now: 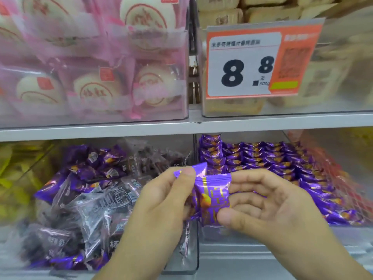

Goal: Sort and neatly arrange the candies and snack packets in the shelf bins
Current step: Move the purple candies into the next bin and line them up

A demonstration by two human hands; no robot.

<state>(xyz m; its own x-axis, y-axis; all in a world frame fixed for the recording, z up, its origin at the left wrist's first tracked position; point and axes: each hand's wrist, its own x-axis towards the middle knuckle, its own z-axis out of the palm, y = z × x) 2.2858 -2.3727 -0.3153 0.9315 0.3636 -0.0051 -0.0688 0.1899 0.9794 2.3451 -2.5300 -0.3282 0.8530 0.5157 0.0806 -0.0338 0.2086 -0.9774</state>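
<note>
While two bare hands meet in front of a shop shelf, a grey shelf board (121, 130) crosses the view from side to side, with clear plastic bins above and below it. On the upper level, a bin at left (177, 110) holds round white cakes in pink wrappers (94, 87), and a bin at right holds beige wrapped snacks (222, 17). Fixed to the front of that right bin is an orange and white price tag (242, 63) printed with a large 8.8.

Below the board, the left bin (181, 265) holds a loose jumble of purple candies mixed with dark, see-through packets (101, 209). Beside it, the right bin (252, 235) holds purple candies lined up in tidy rows (272, 158). Yellow packets (16, 168) show blurred at far left, and red ones (333, 168) at far right.

Both hands hover over the divide between the two lower bins and block part of each. The left hand (161, 205) curls around purple candy packets (212, 199), its thumb pinching a packet's top edge. The right hand (272, 203) pinches the same small bunch, thumb at the lower corner and fingertips at the upper side edge. How many packets are in the bunch cannot be told.
</note>
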